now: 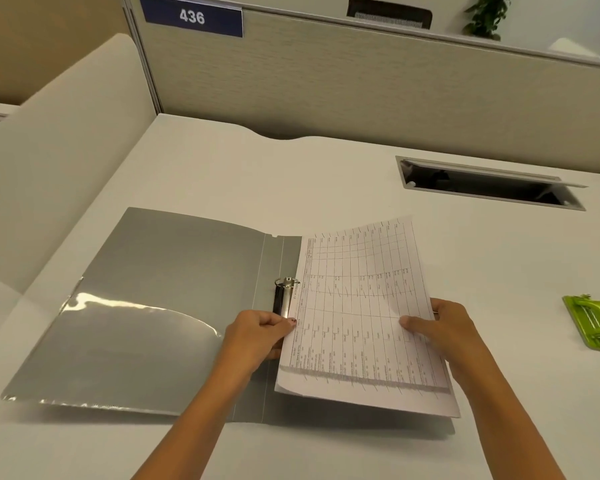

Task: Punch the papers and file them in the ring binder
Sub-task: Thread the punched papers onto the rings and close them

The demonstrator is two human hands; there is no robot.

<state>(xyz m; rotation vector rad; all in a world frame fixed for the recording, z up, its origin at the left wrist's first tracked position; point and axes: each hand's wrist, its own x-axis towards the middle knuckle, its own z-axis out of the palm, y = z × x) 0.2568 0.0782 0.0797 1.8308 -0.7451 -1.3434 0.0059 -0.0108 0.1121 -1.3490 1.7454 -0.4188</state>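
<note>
Head view looks down on a matte, off-white bench [326,174] with a rounded notch at its far edge. Under both hands lies an open ring binder [174,292], thin grey plastic, its left cover flat and carrying a glossy clear pocket [136,317] that catches the light in wrinkled streaks. The papers [357,313], a thin stack printed with a fine grid of table lines, sit over the binder's right cover, their far edge bowed slightly upward. The left hand [257,336] pinches the stack's left margin, thumb on top, right beside the chrome ring mechanism [286,292] on the spine; one curved ring shows just beyond its knuckles. Whether the sheets are on the rings cannot be told. The right hand [444,330] grips the stack's right edge, thumb pressed flat on the print and fingers curled beneath. Well out past the right hand rests a shiny lime-green hole punch [593,322] with a rounded lever.
</note>
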